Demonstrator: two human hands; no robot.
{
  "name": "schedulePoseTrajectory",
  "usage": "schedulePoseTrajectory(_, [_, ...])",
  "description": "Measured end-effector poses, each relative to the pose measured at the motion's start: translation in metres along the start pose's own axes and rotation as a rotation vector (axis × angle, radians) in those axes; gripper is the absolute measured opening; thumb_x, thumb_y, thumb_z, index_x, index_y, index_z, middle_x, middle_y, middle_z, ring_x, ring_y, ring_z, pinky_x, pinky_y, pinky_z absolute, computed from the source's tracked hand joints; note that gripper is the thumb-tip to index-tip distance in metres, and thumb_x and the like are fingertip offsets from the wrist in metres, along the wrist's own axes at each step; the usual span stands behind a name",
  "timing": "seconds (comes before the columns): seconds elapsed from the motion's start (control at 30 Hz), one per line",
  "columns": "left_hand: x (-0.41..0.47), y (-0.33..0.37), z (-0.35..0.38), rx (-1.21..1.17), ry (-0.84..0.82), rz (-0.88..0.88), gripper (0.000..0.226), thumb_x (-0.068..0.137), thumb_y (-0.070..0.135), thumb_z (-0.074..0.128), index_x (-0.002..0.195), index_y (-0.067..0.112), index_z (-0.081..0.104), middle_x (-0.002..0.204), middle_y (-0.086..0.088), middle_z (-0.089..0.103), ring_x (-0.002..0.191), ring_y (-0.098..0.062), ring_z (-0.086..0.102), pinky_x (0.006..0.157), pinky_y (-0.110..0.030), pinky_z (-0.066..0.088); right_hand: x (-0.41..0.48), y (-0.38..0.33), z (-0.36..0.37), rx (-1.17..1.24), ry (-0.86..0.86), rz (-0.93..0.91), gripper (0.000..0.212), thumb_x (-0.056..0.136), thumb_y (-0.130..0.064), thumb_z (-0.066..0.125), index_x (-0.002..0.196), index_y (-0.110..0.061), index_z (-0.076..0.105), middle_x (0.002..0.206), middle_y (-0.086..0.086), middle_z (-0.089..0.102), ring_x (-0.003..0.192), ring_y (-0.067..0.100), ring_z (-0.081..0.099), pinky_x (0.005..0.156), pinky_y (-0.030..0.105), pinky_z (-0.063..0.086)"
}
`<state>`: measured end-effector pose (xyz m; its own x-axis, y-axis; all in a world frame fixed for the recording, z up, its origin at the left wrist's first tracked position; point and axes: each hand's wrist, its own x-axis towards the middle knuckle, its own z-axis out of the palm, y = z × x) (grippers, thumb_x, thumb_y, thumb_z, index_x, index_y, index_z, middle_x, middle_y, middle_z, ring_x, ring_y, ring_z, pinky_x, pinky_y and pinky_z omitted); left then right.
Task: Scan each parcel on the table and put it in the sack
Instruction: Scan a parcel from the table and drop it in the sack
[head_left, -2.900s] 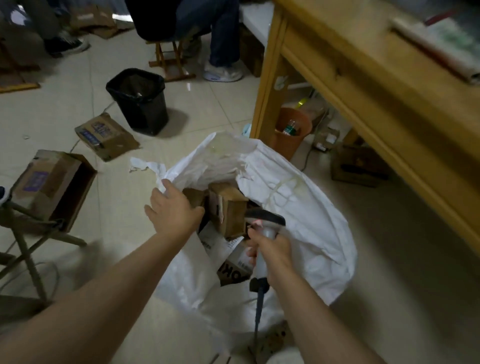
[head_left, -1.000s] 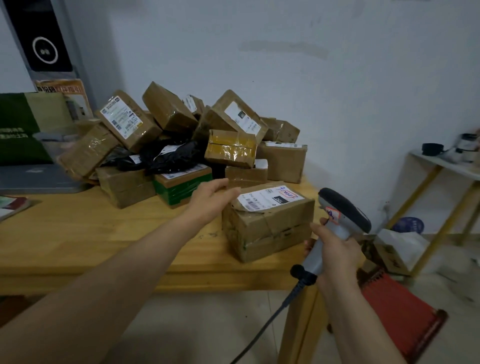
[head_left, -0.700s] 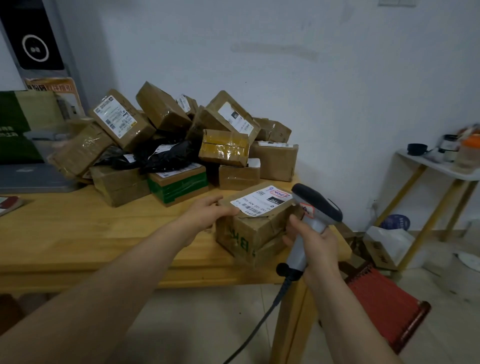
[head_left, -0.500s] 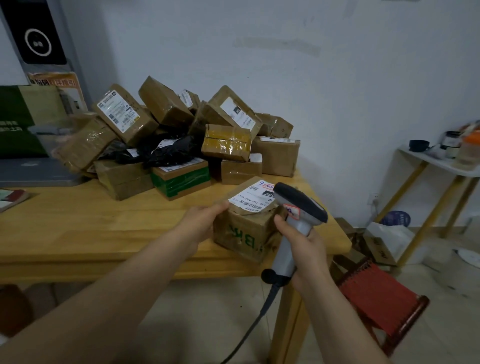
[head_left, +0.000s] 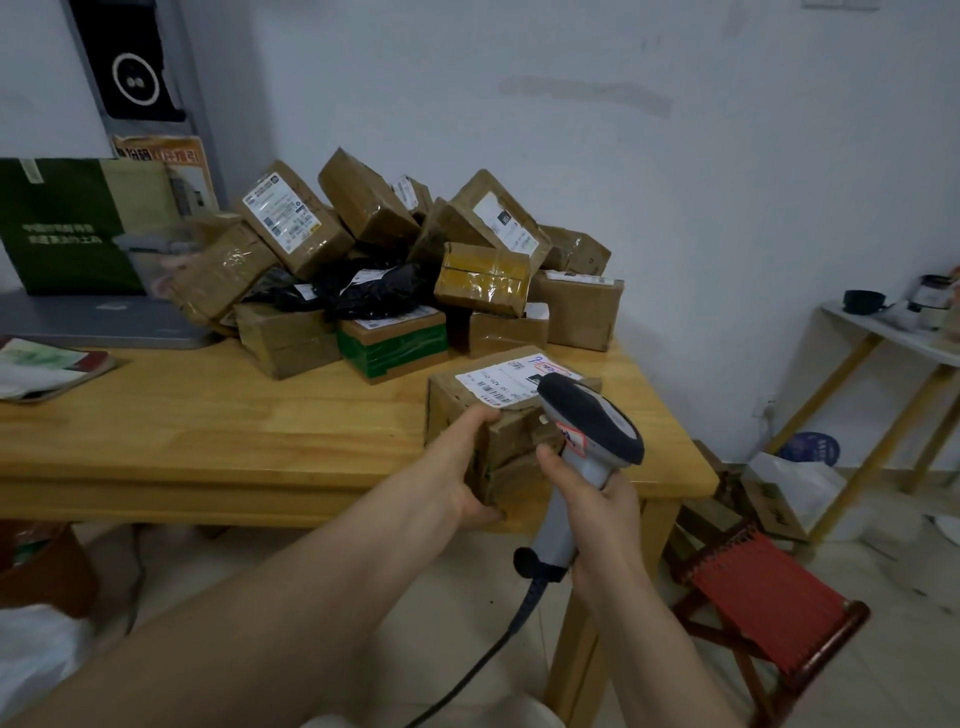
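The parcel (head_left: 511, 444) you're working on is a brown cardboard box sitting at the near right corner of the wooden table (head_left: 208, 415), with its white shipping label (head_left: 498, 382) facing up. Your left hand (head_left: 457, 470) has it gripped on the near side, thumb up by the top edge and fingers curled under the bottom, right at the table's lip. Your right hand (head_left: 597, 493) is wrapped round the handle of the grey scanner (head_left: 592, 415), whose dark head hangs just over the right end of the label, pretty much touching the box from what you can see. The scanner's black cable (head_left: 478, 665) drops off the handle toward the floor. Behind that box, against the white wall, there's the whole pile of parcels (head_left: 363, 218): mostly taped brown boxes thrown in at all angles, plus a box wrapped in green tape (head_left: 395, 348) at the front, a yellow-taped box (head_left: 480, 280) perched higher up, and a black plastic mailer (head_left: 374, 296) squashed in the middle. Left of the pile there's a closed grey laptop (head_left: 98, 317) with a green box (head_left: 67, 223) standing behind it, and a magazine (head_left: 47, 366) lying near the left edge. On the floor to your right is a little red folding stool (head_left: 763, 587), with a white side shelf (head_left: 893, 332) on yellow legs further back. A blurry bit of the white sack (head_left: 31, 670) shows in the bottom left corner.
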<state>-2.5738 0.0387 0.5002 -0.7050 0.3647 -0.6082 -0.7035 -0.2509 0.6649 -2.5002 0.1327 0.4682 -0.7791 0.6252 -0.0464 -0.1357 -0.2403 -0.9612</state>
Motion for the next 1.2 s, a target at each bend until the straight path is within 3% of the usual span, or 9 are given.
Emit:
schedulePoseTrajectory(0.07, [-0.016, 0.011, -0.011, 0.053, 0.023, 0.128, 0.043, 0.078, 0.022, 0.074, 0.112, 0.006, 0.053, 0.096, -0.019, 0.058, 0.089, -0.034, 0.057, 0.086, -0.047, 0.049, -0.003, -0.001, -0.003, -0.017, -0.032, -0.015, 0.023, 0.078, -0.021, 0.076, 0.096, -0.023, 0.062, 0.094, 0.0, 0.067, 0.089, 0.017, 0.063, 0.073, 0.034, 0.052])
schedulePoseTrajectory(0.17, [-0.036, 0.044, -0.038, 0.096, 0.082, 0.286, 0.027, 0.081, 0.015, 0.071, 0.101, 0.008, 0.054, 0.091, -0.014, 0.057, 0.086, -0.028, 0.057, 0.089, -0.046, 0.052, -0.013, -0.006, 0.0, -0.05, -0.192, -0.036, 0.022, 0.081, -0.022, 0.072, 0.099, -0.012, 0.065, 0.081, 0.006, 0.072, 0.07, 0.02, 0.068, 0.062, 0.032, 0.058])
schedulePoseTrajectory(0.37, [-0.074, 0.113, -0.085, 0.427, 0.31, 0.631, 0.034, 0.073, 0.015, 0.078, 0.102, 0.009, 0.061, 0.105, -0.013, 0.068, 0.104, -0.024, 0.063, 0.082, -0.041, 0.056, -0.035, -0.015, 0.032, -0.295, -0.44, -0.119, 0.019, 0.082, -0.019, 0.071, 0.072, -0.007, 0.06, 0.051, 0.0, 0.058, 0.045, 0.016, 0.053, 0.049, 0.029, 0.048])
schedulePoseTrajectory(0.47, [-0.094, 0.139, -0.102, 0.637, 0.352, 0.738, 0.052, 0.071, 0.014, 0.079, 0.119, 0.01, 0.061, 0.113, -0.009, 0.065, 0.099, -0.02, 0.063, 0.075, -0.033, 0.055, -0.044, -0.015, 0.047, -0.358, -0.502, -0.145, 0.017, 0.079, -0.016, 0.074, 0.077, -0.005, 0.061, 0.05, -0.001, 0.056, 0.043, 0.011, 0.052, 0.045, 0.022, 0.047])
schedulePoseTrajectory(0.57, [-0.11, 0.154, -0.115, 0.801, 0.393, 0.788, 0.041, 0.071, 0.015, 0.078, 0.111, 0.016, 0.068, 0.106, -0.006, 0.068, 0.098, -0.021, 0.064, 0.084, -0.034, 0.055, -0.05, -0.013, 0.059, -0.44, -0.525, -0.218, 0.018, 0.078, -0.017, 0.076, 0.083, -0.008, 0.061, 0.052, -0.003, 0.057, 0.044, 0.005, 0.053, 0.046, 0.019, 0.046])
schedulePoseTrajectory(0.7, [-0.123, 0.163, -0.125, 0.89, 0.435, 0.835, 0.041, 0.074, 0.017, 0.078, 0.113, 0.022, 0.065, 0.096, 0.003, 0.063, 0.094, -0.017, 0.059, 0.071, -0.027, 0.049, -0.055, -0.012, 0.072, -0.478, -0.556, -0.288, 0.02, 0.078, -0.018, 0.076, 0.072, -0.022, 0.057, 0.047, -0.018, 0.056, 0.046, -0.002, 0.053, 0.047, 0.013, 0.04])
schedulePoseTrajectory(0.8, [-0.127, 0.165, -0.13, 0.892, 0.453, 0.857, 0.054, 0.075, 0.017, 0.077, 0.127, 0.017, 0.06, 0.094, 0.003, 0.06, 0.087, -0.013, 0.056, 0.067, -0.025, 0.046, -0.061, -0.013, 0.078, -0.454, -0.561, -0.321, 0.023, 0.078, -0.017, 0.075, 0.074, -0.028, 0.055, 0.049, -0.021, 0.057, 0.05, -0.007, 0.054, 0.048, 0.011, 0.04])
schedulePoseTrajectory(0.9, [-0.131, 0.165, -0.134, 0.866, 0.46, 0.87, 0.051, 0.077, 0.016, 0.075, 0.125, 0.016, 0.062, 0.092, 0.002, 0.062, 0.084, -0.011, 0.056, 0.064, -0.023, 0.045, -0.065, -0.018, 0.083, -0.432, -0.557, -0.339, 0.022, 0.077, -0.017, 0.076, 0.077, -0.028, 0.057, 0.051, -0.015, 0.056, 0.05, -0.007, 0.054, 0.048, 0.01, 0.041])
schedulePoseTrajectory(1.2, [-0.132, 0.162, -0.142, 0.84, 0.476, 0.9, 0.049, 0.078, 0.013, 0.075, 0.125, 0.012, 0.061, 0.086, 0.004, 0.06, 0.076, -0.006, 0.055, 0.059, -0.018, 0.042, -0.074, -0.023, 0.089, -0.428, -0.598, -0.387, 0.025, 0.079, -0.014, 0.075, 0.078, -0.03, 0.057, 0.052, -0.024, 0.058, 0.052, -0.007, 0.056, 0.049, 0.01, 0.043])
